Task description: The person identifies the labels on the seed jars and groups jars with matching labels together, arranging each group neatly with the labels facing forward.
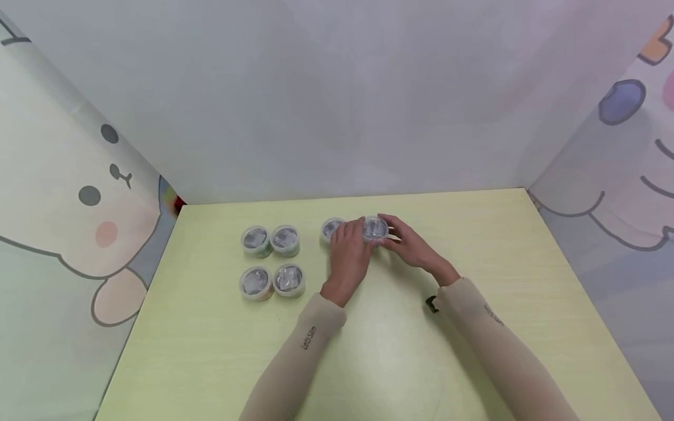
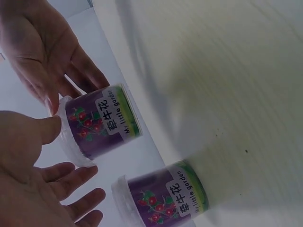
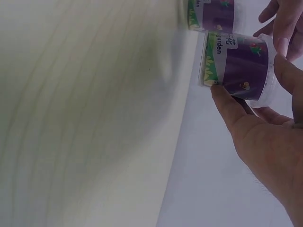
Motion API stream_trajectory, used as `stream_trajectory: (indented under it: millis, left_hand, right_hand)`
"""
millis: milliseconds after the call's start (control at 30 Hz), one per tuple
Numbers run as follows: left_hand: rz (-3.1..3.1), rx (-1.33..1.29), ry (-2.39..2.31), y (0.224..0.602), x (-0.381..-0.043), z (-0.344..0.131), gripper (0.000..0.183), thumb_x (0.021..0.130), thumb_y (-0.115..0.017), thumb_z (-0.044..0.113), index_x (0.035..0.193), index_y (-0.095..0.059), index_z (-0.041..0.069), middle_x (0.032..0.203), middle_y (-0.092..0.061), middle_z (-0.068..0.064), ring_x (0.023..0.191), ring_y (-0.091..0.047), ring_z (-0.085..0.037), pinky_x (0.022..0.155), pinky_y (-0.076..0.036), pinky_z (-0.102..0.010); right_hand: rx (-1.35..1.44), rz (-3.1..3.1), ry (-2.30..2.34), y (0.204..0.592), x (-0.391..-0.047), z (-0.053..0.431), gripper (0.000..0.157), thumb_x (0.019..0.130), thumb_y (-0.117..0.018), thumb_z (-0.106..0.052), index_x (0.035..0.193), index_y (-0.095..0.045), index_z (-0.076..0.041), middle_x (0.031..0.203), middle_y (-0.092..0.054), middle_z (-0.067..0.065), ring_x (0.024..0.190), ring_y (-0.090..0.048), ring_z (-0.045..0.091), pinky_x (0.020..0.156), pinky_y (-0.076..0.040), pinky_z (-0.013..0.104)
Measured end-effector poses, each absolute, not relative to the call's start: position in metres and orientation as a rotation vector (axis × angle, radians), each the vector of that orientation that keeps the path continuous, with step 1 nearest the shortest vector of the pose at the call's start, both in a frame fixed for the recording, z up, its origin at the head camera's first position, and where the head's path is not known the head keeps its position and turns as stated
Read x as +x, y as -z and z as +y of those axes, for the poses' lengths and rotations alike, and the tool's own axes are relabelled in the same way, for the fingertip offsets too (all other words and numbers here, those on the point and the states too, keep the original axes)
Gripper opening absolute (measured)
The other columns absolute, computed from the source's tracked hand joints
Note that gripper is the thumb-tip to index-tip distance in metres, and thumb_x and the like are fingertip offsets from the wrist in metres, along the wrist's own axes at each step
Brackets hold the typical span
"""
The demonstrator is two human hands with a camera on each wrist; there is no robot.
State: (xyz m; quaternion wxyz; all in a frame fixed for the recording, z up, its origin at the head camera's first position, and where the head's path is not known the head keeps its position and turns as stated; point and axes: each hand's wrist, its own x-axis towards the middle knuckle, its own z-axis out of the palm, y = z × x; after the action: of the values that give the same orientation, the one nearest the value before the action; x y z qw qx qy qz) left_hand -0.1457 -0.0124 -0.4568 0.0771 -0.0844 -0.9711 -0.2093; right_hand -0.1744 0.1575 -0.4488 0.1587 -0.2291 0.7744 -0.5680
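Observation:
A clear plastic cup with a purple "My little garden" label [image 2: 100,122] and a translucent lid is held between both hands. My right hand [image 1: 413,245] grips it from the right, with fingers spread along its side. From the left, my left hand [image 1: 350,257] has thumb and fingertips at the lid's rim [image 2: 73,139]. Close over the table, the held cup is upright. A second cup with the same purple label [image 2: 165,196] stands on the table just left of it. In the head view my left hand partly covers this second cup's lid [image 1: 330,227].
Several similar lidded cups stand to the left, including a back-row cup [image 1: 286,240] and a front-row cup [image 1: 255,283]. The pale yellow table [image 1: 210,362] meets a white curtain [image 1: 337,117] at the back. A small dark object [image 1: 432,304] shows beside the right sleeve.

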Motion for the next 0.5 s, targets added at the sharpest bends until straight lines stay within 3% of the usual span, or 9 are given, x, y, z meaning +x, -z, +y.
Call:
stream_trajectory:
  millis: [233, 500]
  left_hand:
    - [-2.908, -0.250, 0.537, 0.459, -0.149, -0.011, 0.059, 0.089, -0.060, 0.038, 0.136, -0.040, 0.010, 0.128, -0.050, -0.005, 0.123, -0.037, -0.023, 0.106, -0.024, -0.036]
    - [-2.942, -0.267, 0.470, 0.462, -0.152, -0.011, 0.058, 0.090, -0.057, 0.039, 0.137, -0.039, 0.010, 0.129, -0.049, -0.005, 0.127, -0.033, -0.023, 0.108, -0.021, -0.036]
  right_hand:
    - [-0.687, 2.292, 1.563, 0.475, -0.189, 0.160, 0.061, 0.093, -0.055, -0.011, 0.144, -0.025, -0.003, 0.142, -0.034, 0.013, 0.128, -0.035, 0.035, 0.099, -0.037, 0.045]
    - [-0.704, 2.294, 1.550, 0.482, -0.194, 0.160, 0.061, 0.093, -0.055, -0.010, 0.145, -0.023, -0.002, 0.143, -0.032, 0.015, 0.129, -0.033, 0.037, 0.100, -0.035, 0.048]
